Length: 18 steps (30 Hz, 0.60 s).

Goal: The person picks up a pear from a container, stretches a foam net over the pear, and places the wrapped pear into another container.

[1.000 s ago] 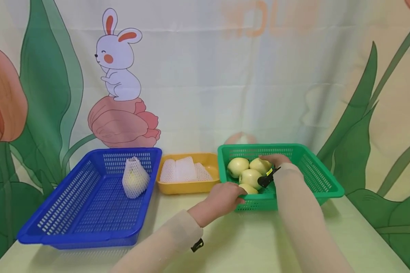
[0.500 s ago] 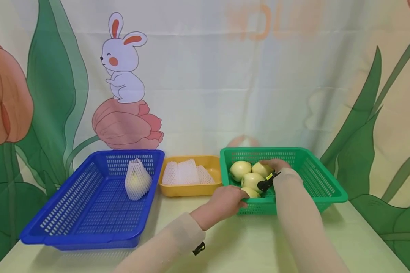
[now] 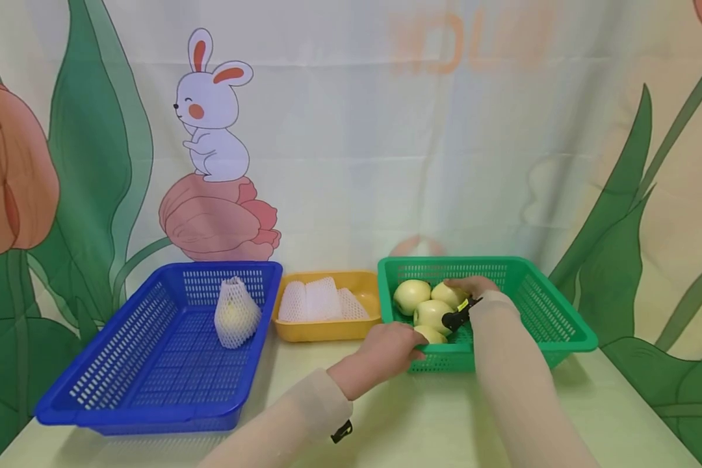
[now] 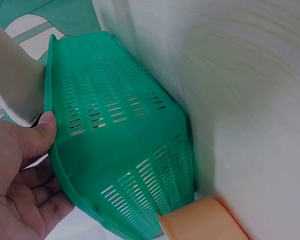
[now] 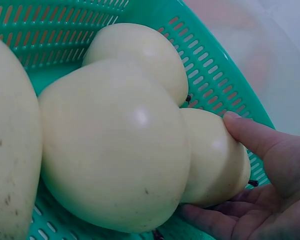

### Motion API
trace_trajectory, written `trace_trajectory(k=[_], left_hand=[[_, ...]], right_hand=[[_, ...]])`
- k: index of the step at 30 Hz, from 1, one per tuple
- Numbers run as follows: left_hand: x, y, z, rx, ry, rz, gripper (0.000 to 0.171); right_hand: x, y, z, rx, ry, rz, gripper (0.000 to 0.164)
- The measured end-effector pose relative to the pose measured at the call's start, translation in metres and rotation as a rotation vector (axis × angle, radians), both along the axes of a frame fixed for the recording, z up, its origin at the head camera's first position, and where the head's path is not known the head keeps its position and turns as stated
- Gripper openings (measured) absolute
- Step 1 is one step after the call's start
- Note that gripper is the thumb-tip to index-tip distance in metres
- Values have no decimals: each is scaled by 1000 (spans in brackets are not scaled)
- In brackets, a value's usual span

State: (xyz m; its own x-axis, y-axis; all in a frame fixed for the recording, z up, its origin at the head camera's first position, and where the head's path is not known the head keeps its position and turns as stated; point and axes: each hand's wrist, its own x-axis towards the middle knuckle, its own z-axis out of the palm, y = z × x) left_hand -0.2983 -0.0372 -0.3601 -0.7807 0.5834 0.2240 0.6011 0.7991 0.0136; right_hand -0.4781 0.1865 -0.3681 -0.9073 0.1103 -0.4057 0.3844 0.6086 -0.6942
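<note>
In the green basket [image 3: 552, 312] at the right lie several pale yellow pears [image 5: 115, 145]. My right hand [image 3: 475, 285] reaches in over the front rim and holds the back right pear [image 5: 212, 157], thumb on its upper side and fingers curled beneath, as the right wrist view shows. At the basket's front left corner, my left hand [image 3: 389, 351] grips the rim; the left wrist view has its thumb [image 4: 47, 127] on the outer wall. The nearest pear [image 3: 431, 335] is partly hidden behind that hand and the rim.
A blue basket [image 3: 146, 416] on the left holds one pear in a white foam net [image 3: 234, 315]. Between the two baskets stands a yellow tray [image 3: 322, 331] with several white foam nets [image 3: 323, 300]. A printed curtain [image 3: 339, 130] hangs behind the table.
The head view has tilted slightly, so the scene sits a little lower. Both hands keep their places, the left at the basket rim and the right at the pear.
</note>
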Motion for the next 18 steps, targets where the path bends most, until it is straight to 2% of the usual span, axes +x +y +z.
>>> trace_trajectory(k=[9,13,18], left_hand=[[1,4,-2,28,-37,-8,17],[-1,3,-1,40,-49,-3,18],[0,1,-1,40,-44,-30,19]], right_hand=[[2,9,-1,-22,23,-9,79],[4,11,7,1,52,7,77],[11,16,19,36,84,31,77]])
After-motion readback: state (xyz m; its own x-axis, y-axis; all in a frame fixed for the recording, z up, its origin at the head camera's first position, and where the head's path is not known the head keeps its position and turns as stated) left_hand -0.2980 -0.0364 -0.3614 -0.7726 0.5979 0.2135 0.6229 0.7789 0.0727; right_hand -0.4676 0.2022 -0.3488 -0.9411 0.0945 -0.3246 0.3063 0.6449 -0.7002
